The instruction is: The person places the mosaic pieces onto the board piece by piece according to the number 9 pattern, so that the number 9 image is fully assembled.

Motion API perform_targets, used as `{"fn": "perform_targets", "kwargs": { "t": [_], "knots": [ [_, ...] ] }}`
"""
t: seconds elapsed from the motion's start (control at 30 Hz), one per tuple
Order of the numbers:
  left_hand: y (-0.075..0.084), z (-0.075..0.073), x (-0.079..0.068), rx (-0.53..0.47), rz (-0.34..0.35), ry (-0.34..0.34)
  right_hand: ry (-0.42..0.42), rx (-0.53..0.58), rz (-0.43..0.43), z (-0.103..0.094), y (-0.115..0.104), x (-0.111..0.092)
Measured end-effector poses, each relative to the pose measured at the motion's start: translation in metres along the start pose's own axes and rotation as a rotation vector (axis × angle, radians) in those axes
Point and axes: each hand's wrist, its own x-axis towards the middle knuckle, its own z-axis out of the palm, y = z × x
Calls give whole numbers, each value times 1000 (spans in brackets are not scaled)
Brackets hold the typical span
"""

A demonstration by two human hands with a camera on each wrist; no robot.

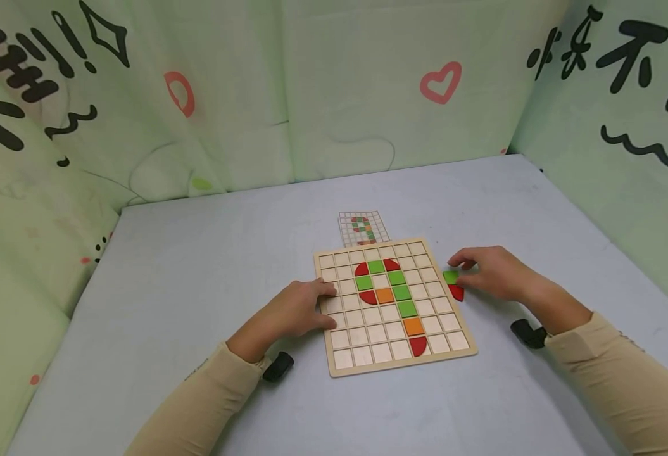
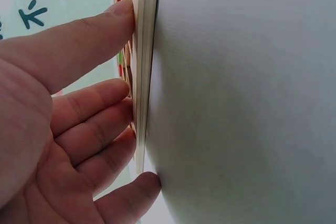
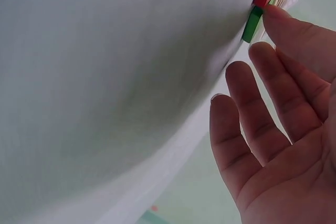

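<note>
A wooden grid board [image 1: 342, 359] lies on the table, with green, orange and red pieces in some squares. My left hand [image 1: 296, 309] rests at its left edge, thumb and fingertips touching the frame, as the left wrist view also shows. Right of the board, a loose green square tile [image 1: 450, 277] and a red rounded piece [image 1: 456, 292] lie side by side. My right hand [image 1: 496, 273] is over them; its thumb touches the green tile [image 3: 252, 24] in the right wrist view. The other visible fingers are loosely spread, apart from the tile.
Behind the board lies a printed pattern card [image 1: 345, 221], partly covered by the board's far edge. A pale table [image 1: 208, 253] spreads around. Green printed curtains [image 1: 339, 126] hang at the back and both sides. A dark wrist device [image 1: 278, 367] sits by the left cuff.
</note>
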Motion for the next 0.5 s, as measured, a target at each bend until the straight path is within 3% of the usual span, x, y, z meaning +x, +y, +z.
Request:
{"fn": "perform_targets", "kwargs": {
  "t": [0.5],
  "knots": [
    [0,-1,-1,-3,6,-2,-6,-19,48,1,-1,1]
  ]
}}
